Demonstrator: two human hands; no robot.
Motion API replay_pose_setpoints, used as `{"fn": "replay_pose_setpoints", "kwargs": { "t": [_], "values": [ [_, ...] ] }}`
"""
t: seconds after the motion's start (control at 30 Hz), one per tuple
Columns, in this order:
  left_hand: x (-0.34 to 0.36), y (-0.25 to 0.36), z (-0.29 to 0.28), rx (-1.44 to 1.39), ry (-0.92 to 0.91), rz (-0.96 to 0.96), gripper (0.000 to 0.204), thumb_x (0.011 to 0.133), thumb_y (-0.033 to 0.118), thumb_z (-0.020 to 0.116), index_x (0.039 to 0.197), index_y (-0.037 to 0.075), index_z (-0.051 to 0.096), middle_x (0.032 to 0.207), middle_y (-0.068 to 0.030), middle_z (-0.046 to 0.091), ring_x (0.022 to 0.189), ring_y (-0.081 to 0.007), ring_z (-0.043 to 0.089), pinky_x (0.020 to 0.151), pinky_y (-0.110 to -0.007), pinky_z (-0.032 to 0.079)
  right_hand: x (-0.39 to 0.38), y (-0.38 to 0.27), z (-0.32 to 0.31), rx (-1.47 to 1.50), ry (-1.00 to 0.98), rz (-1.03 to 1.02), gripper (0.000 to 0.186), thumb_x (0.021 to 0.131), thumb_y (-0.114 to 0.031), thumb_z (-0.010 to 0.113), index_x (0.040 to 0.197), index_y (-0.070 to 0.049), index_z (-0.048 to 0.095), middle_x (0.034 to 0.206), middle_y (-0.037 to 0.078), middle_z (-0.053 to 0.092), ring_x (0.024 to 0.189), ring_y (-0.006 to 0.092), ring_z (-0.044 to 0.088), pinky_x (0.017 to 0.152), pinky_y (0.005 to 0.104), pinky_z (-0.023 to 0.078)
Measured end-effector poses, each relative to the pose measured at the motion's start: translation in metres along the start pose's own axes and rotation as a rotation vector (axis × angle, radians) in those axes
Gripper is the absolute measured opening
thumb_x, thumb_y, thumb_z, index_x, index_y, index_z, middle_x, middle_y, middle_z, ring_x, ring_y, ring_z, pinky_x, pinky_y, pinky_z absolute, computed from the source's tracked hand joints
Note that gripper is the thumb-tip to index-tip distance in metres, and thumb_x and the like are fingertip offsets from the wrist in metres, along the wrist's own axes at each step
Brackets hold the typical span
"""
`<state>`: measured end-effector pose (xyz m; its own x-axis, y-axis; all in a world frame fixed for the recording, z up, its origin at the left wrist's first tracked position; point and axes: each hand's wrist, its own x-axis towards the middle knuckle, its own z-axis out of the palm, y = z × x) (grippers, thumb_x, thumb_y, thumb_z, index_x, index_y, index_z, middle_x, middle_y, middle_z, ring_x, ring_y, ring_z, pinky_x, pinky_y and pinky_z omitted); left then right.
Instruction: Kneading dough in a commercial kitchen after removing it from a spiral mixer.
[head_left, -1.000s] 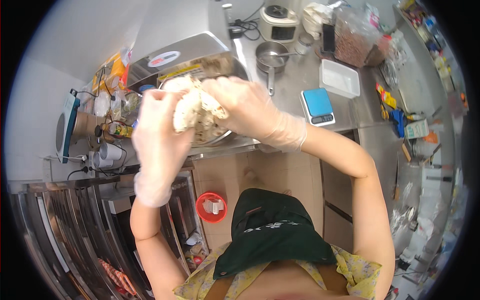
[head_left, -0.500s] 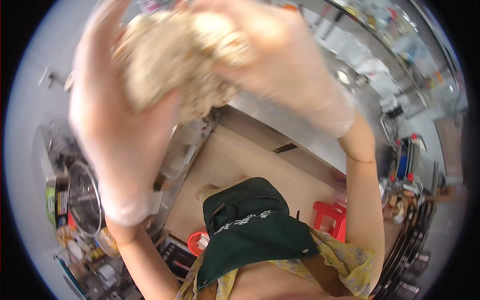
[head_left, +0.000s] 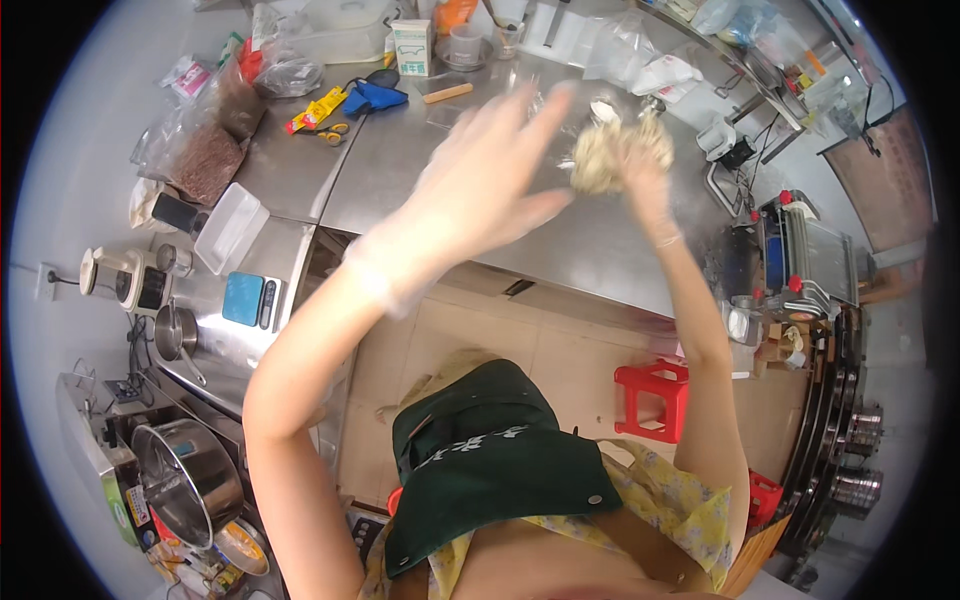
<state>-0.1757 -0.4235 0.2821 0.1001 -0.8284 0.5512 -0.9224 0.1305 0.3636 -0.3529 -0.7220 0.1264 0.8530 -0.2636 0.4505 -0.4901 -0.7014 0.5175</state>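
A pale, rough lump of dough [head_left: 598,163] sits on the steel worktop [head_left: 385,165], right of the middle. My right hand [head_left: 645,190], in a clear glove, is on the dough with its fingers against it; motion blurs the fingertips. Above the worktop to its left, my left hand [head_left: 465,195], gloved too, is open with fingers stretched and nothing in it. White flour [head_left: 603,112] lies just beyond the dough. Farther back is a short wooden rolling pin [head_left: 448,93].
Scissors [head_left: 330,132], a blue cloth-like item [head_left: 375,96] and a milk carton [head_left: 412,48] stand or lie at the back left. Along the left counter are a clear tub [head_left: 232,228], a scale [head_left: 243,298] and a saucepan [head_left: 177,333]. A red stool [head_left: 652,400] is below the worktop.
The dough, held up close between both hands before, is now down on the worktop under my right hand. My left hand has come off it and opened.
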Motion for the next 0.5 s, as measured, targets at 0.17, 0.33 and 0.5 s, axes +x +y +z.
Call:
{"fn": "replay_pose_setpoints", "kwargs": {
  "t": [0.17, 0.33, 0.5],
  "values": [
    [-0.159, -0.034, -0.036, -0.049, -0.159, -0.440, 0.085, 0.080, 0.011, 0.074, 0.152, 0.006, 0.030, 0.147, -0.0227, 0.041, 0.133, -0.0402, 0.043, 0.109, -0.043, 0.038, -0.055, -0.083, 0.087, 0.304, -0.388, -0.286, 0.068, 0.082, -0.013, 0.069, 0.143, -0.008, 0.042, 0.133, 0.018, 0.051, 0.119, 0.0371, 0.054, 0.095, 0.0492, 0.048],
    [-0.330, -0.007, -0.077, -0.074, -0.214, -0.789, 0.072, 0.086, 0.022, 0.072, 0.148, 0.007, 0.039, 0.141, -0.0183, 0.052, 0.128, -0.0354, 0.051, 0.107, -0.042, 0.042, 0.066, -0.204, -0.040, 0.638, -0.459, -0.564, 0.068, 0.080, -0.019, 0.075, 0.139, -0.002, 0.045, 0.128, 0.018, 0.060, 0.120, 0.0329, 0.056, 0.100, 0.0439, 0.046],
    [-0.398, 0.050, -0.127, 0.024, 0.110, -0.894, 0.054, 0.089, 0.024, 0.067, 0.137, 0.008, 0.048, 0.116, -0.0182, 0.062, 0.103, -0.0366, 0.062, 0.086, -0.045, 0.051, 0.123, -0.349, -0.239, 1.138, -0.375, -0.985, 0.053, 0.085, -0.015, 0.071, 0.133, -0.002, 0.053, 0.126, 0.020, 0.062, 0.117, 0.0367, 0.059, 0.099, 0.0432, 0.047]
  ]
}}
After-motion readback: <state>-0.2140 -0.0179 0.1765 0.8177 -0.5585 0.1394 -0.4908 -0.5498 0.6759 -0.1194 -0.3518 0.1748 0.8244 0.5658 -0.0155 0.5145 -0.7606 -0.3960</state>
